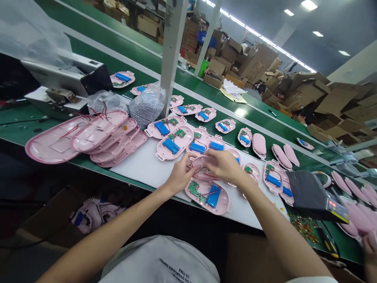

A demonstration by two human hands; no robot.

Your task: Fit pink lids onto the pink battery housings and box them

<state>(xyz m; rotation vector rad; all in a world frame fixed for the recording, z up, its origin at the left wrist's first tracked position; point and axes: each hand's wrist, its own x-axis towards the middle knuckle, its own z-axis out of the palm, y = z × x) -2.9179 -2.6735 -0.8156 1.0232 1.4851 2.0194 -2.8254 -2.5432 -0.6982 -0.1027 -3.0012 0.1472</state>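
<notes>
Resting nearest to me, at the near edge of the white mat (141,167) on the bench (17,135), an open pink shell (207,195) is showing its blue battery (213,196) and green circuit board (194,188). Just beyond it, I am holding a pink cover (203,167) between both hands. My left hand (180,175) is pinching the cover's left end with fingers curled closed on it, and my right hand (224,165) is gripping its top and right side, fingers bent down over the rim. I am keeping the cover above the mat, just beyond the open shell; I cannot tell whether they are touching.

More open shells with batteries (173,145) are lying in a loose row just beyond my hands, reaching right along the green bench. At the far left, a stack of large pink covers (100,135) is leaning in an overlapping fan, with red wires trailing from them. A clear bag of small grey parts (146,106) is sitting beside a white post (172,51). To the right, a dark box with a lit display (315,196) is resting on the bench, and closed pink shells (357,214) are piling up past it. Cardboard boxes (332,100) are filling the far side of the room.
</notes>
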